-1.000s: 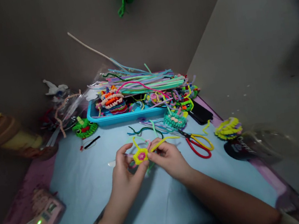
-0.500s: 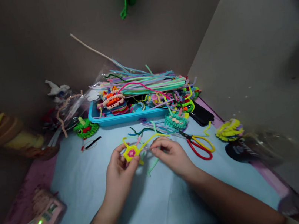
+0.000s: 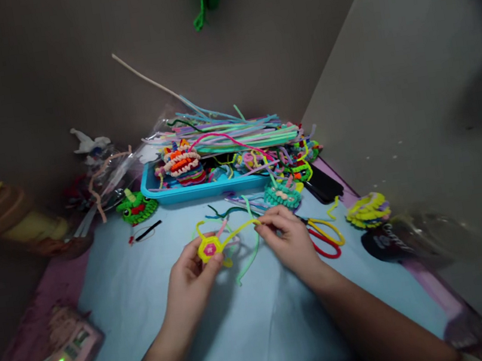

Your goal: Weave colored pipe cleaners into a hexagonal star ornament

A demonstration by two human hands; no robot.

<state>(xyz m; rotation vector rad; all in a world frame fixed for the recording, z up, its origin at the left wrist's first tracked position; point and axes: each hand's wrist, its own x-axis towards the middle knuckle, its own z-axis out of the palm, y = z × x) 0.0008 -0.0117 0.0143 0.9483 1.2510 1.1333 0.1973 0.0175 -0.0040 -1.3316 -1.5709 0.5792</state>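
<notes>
My left hand [image 3: 191, 284] pinches a small woven pipe-cleaner piece [image 3: 210, 248], yellow with a pink centre, just above the light blue table cover [image 3: 246, 336]. Loose yellow, pink and green stems stick out of the piece. My right hand [image 3: 289, 242] pinches the free end of a yellow pipe cleaner strand [image 3: 242, 230] that runs from the piece to the right. A light green stem [image 3: 248, 264] hangs down between my hands.
A blue tray [image 3: 197, 188] heaped with pipe cleaners and woven figures stands at the back. Red-and-yellow scissors [image 3: 322, 238] lie right of my right hand. A green frog figure [image 3: 136, 207], a teal figure [image 3: 282, 195], a black phone [image 3: 323, 183] and a pink device [image 3: 73, 344] lie around.
My hands have drawn apart: the left moved the woven piece left, the right slid out to the right along the yellow strand, pulling it straight.
</notes>
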